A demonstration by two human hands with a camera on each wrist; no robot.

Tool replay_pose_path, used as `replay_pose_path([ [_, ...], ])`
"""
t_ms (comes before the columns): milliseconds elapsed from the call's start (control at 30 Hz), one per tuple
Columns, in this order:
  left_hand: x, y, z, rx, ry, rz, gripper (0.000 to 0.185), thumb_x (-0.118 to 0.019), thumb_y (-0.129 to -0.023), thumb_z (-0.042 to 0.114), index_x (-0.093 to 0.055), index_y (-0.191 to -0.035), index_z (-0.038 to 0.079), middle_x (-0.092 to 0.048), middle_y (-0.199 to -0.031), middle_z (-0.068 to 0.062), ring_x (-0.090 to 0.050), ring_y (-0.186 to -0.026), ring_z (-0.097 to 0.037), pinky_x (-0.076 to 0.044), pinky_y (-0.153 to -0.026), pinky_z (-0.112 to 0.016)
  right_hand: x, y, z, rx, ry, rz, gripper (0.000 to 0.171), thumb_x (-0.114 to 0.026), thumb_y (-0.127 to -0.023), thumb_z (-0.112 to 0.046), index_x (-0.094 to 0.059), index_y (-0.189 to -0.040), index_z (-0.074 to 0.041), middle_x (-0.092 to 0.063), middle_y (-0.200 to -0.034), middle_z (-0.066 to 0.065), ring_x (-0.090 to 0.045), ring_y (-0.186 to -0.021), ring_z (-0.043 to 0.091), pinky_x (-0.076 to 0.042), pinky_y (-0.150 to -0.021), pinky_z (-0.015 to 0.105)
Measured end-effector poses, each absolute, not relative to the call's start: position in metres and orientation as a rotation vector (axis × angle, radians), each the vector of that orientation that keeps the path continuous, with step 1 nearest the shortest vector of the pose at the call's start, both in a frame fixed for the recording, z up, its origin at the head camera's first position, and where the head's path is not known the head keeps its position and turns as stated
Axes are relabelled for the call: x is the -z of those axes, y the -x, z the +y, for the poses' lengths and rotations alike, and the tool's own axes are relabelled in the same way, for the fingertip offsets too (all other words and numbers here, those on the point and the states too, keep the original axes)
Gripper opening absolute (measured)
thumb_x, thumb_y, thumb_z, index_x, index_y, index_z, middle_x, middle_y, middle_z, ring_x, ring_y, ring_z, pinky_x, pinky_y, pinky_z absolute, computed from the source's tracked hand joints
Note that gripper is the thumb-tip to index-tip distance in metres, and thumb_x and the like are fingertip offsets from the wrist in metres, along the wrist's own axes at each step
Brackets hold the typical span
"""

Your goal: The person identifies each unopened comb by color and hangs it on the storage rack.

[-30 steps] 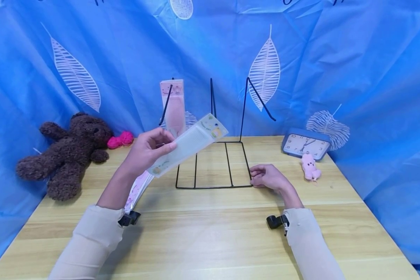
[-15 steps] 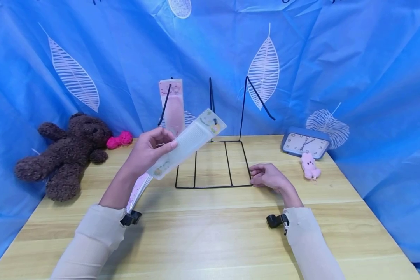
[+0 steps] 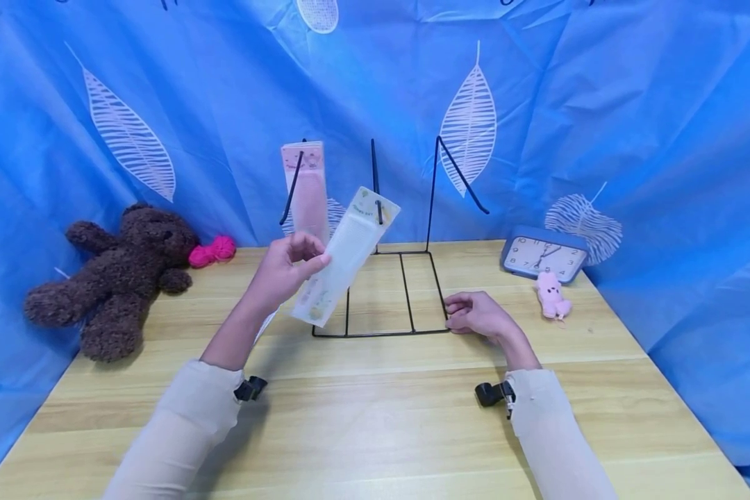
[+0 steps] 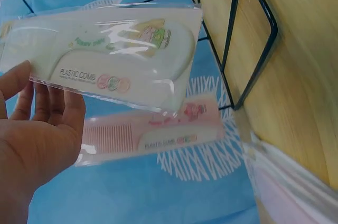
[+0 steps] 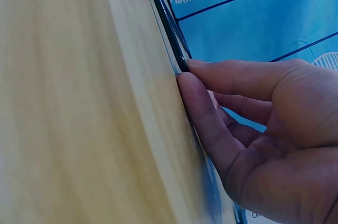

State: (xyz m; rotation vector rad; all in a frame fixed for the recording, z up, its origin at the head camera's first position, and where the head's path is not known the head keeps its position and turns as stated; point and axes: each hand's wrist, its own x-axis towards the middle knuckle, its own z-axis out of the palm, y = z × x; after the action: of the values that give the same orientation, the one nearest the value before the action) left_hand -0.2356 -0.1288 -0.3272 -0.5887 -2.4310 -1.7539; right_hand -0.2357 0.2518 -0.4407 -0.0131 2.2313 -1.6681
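My left hand (image 3: 287,271) pinches a pale green plastic comb in a clear package (image 3: 344,253) between thumb and fingers. The package tilts with its top to the right, and the middle hook (image 3: 379,212) of a black wire rack (image 3: 381,335) shows through the hole there. In the left wrist view, "PLASTIC COMB" is printed on this package (image 4: 127,49). Pink packaged combs (image 3: 308,191) hang from the rack's left hook. With thumb and forefinger, my right hand (image 3: 480,317) pinches the rack's front right corner, its black wire (image 5: 168,26) meeting the fingertips in the right wrist view.
A brown teddy bear (image 3: 121,278) and a pink bow (image 3: 212,251) lie at the left. At the right are a blue clock (image 3: 544,255) and a small pink toy (image 3: 551,297). More packages (image 4: 290,182) lie by the left arm, mostly hidden. The right hook (image 3: 462,173) holds nothing.
My left hand has moved right and turned the packaged comb more upright, its hole now around the middle hook's end. My right hand stays at the rack's corner.
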Motion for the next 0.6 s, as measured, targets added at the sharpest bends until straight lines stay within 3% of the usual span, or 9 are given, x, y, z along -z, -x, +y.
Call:
replay_pose_path([
  [133,0.330,0.241,-0.115,1.728,0.571,-2.453,0.011,-0.067,-0.098,0.011,-0.062,-0.098,0.001,-0.064,-0.090,-0.012,-0.056,-0.075,-0.023,-0.051,-0.065,-0.033,0.441,0.235,0.251,1.668,-0.004,2.227,0.062,-0.069,-0.085,0.014,-0.045,-0.142,0.013,-0.053,-0.118,0.022,-0.062,-0.094,0.024,-0.058,-0.084,0.034],
  [333,0.336,0.255,-0.090,1.819,0.436,-2.380,0.009,-0.067,-0.096,0.005,-0.061,-0.096,0.000,-0.063,-0.087,-0.010,-0.057,-0.074,-0.019,-0.057,-0.070,-0.043,0.440,0.236,0.249,1.670,0.016,2.223,0.061,-0.069,-0.086,0.014,-0.045,-0.141,0.014,-0.054,-0.117,0.022,-0.062,-0.094,0.023,-0.058,-0.084,0.034],
  [500,0.341,0.271,-0.068,1.888,0.335,-2.312,0.007,-0.067,-0.096,0.004,-0.061,-0.094,0.001,-0.062,-0.087,-0.009,-0.057,-0.074,-0.019,-0.057,-0.065,-0.034,0.441,0.235,0.251,1.677,0.028,2.226,0.061,-0.069,-0.085,0.014,-0.045,-0.141,0.015,-0.054,-0.115,0.021,-0.063,-0.092,0.023,-0.058,-0.083,0.034],
  [600,0.340,0.280,-0.059,1.933,0.246,-2.296,0.006,-0.066,-0.097,0.005,-0.060,-0.095,0.003,-0.062,-0.089,-0.009,-0.058,-0.075,-0.018,-0.058,-0.068,-0.036,0.441,0.235,0.251,1.673,0.039,2.227,0.061,-0.069,-0.085,0.013,-0.045,-0.141,0.015,-0.054,-0.115,0.021,-0.062,-0.093,0.023,-0.058,-0.083,0.034],
])
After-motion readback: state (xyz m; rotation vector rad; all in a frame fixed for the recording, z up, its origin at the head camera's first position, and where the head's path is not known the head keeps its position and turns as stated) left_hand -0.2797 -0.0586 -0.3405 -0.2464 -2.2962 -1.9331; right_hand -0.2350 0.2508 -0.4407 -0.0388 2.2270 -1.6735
